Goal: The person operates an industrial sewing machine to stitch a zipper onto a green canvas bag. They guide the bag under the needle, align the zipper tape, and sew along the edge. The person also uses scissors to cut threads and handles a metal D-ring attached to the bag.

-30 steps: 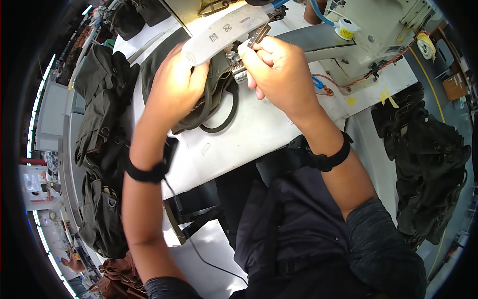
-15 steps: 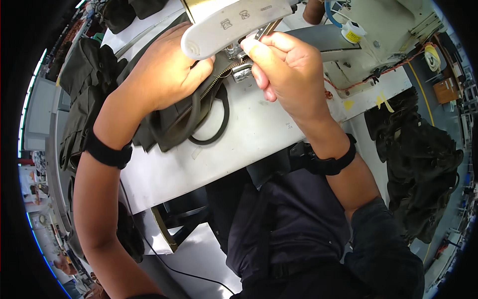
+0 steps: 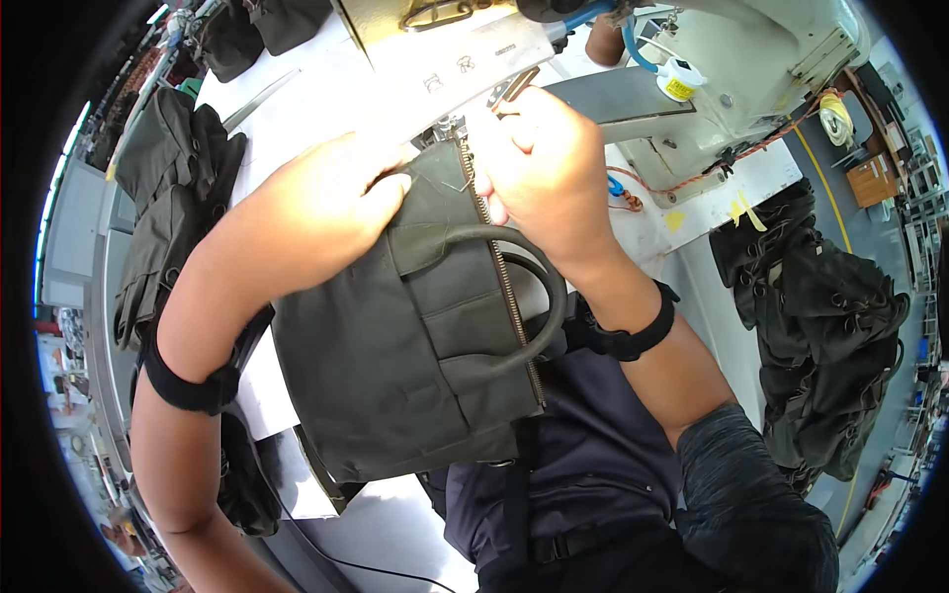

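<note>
A dark olive handbag (image 3: 366, 366) lies under the head of a sewing machine (image 3: 474, 69), its front hanging over the table edge toward my lap. Its brass zipper (image 3: 509, 296) runs along the right side, beside two looped handles (image 3: 554, 287). My left hand (image 3: 346, 198) grips the bag near the needle area, thumb on the fabric; its other fingertips are partly hidden. At the zipper's far end, my right hand (image 3: 544, 163) is closed around a slim metal tool (image 3: 514, 87), which sticks up past the fingers; its exact kind is unclear. Glare washes out both hands.
Other dark bags (image 3: 168, 188) are piled at the left, with more (image 3: 830, 326) heaped at the right. A small white bottle with a yellow label (image 3: 680, 81) and a brown thread cone (image 3: 606, 40) stand by the machine. The white table (image 3: 672, 212) has yellow tape scraps.
The bag has been turned and drawn toward me, so its broad side and handles now show. Both hands have shifted slightly left and nearer; the right still holds the tool.
</note>
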Demonstrator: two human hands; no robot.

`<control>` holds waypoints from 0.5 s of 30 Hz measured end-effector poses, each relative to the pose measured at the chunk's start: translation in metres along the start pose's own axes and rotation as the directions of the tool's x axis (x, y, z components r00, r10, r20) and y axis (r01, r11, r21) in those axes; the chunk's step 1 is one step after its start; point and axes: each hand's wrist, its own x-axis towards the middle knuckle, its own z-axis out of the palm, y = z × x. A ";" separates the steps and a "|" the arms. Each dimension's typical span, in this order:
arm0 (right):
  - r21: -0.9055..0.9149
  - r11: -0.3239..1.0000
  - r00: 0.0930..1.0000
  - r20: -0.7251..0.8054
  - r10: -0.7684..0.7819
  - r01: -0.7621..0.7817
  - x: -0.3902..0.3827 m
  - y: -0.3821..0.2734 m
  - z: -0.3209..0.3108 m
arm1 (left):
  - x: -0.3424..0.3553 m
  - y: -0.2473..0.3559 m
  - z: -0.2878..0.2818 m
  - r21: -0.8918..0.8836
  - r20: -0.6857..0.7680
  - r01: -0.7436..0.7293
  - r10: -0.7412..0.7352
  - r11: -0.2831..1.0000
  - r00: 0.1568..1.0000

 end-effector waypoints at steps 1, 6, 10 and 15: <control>-0.039 0.999 1.000 -0.004 -0.022 0.022 0.001 0.004 -0.004 | 0.015 0.009 -0.008 -0.264 0.085 0.220 -0.205 0.939 0.975; -0.098 0.995 0.999 0.036 -0.008 0.011 -0.002 0.002 -0.008 | 0.016 0.007 0.011 -0.754 0.115 0.412 -0.514 0.512 0.850; 0.115 0.993 0.998 -0.052 -0.034 0.040 -0.036 0.031 -0.046 | 0.013 -0.004 0.020 -0.819 0.196 0.443 -0.548 0.364 0.813; 0.351 0.831 0.902 0.183 0.391 -0.432 -0.080 0.038 -0.043 | 0.022 0.013 0.017 -0.953 0.192 0.295 -0.611 0.072 0.768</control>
